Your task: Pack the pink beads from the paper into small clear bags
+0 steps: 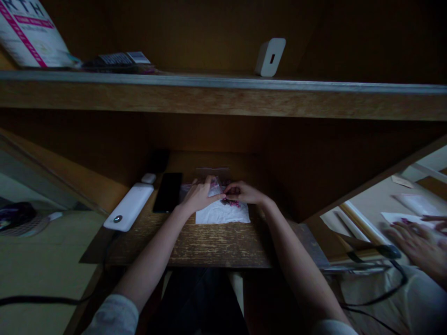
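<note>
On the desk surface lies a crumpled white tissue (220,216) with small pink and dark red bead-like pieces (233,203) on its right part. My left hand (200,195) rests over the tissue's left side and a clear plastic bag (213,182), fingers apart and thumb stretched toward the pieces. From the right, my right hand (246,192) comes in with thumb and fingers pinched close to the left thumb tip. Whatever sits in that pinch is too small and dark to name. More dark red pieces lie just behind the fingers.
A black phone (168,192) and a white power bank (129,207) lie to the left. Overhead, the shelf edge (223,97) carries a white charger (271,57) and a printed pouch (33,35). At right, another person's hands (419,242) are over a neighbouring table.
</note>
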A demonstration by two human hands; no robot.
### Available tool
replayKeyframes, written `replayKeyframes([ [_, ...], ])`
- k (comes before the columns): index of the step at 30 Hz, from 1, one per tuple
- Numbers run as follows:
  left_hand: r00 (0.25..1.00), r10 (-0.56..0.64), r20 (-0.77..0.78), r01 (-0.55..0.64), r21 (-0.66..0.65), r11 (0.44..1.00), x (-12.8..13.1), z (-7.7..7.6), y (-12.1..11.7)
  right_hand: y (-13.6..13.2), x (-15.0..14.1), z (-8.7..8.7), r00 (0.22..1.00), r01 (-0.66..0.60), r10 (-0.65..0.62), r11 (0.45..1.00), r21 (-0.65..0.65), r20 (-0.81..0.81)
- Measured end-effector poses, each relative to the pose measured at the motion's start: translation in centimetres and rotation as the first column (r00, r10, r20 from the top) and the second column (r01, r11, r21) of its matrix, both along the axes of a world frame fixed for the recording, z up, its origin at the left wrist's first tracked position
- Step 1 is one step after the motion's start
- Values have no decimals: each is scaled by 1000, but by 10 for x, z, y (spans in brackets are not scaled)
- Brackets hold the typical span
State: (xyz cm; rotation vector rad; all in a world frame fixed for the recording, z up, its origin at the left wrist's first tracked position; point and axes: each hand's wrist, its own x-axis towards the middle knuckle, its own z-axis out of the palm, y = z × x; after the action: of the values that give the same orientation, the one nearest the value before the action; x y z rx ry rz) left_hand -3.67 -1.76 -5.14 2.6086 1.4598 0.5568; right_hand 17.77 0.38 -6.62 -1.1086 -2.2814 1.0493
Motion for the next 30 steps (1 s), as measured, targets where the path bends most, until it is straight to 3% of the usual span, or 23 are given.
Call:
replayKeyframes([
  [17,996,-22,85,21,6,1000,0,-5,2,-11,0,23,934,124,-143,989,-80,-328],
  [30,998,-47,43,46,6,999,0,-3,0,-12,-20,13,916,71,-88,996,-57,-391],
])
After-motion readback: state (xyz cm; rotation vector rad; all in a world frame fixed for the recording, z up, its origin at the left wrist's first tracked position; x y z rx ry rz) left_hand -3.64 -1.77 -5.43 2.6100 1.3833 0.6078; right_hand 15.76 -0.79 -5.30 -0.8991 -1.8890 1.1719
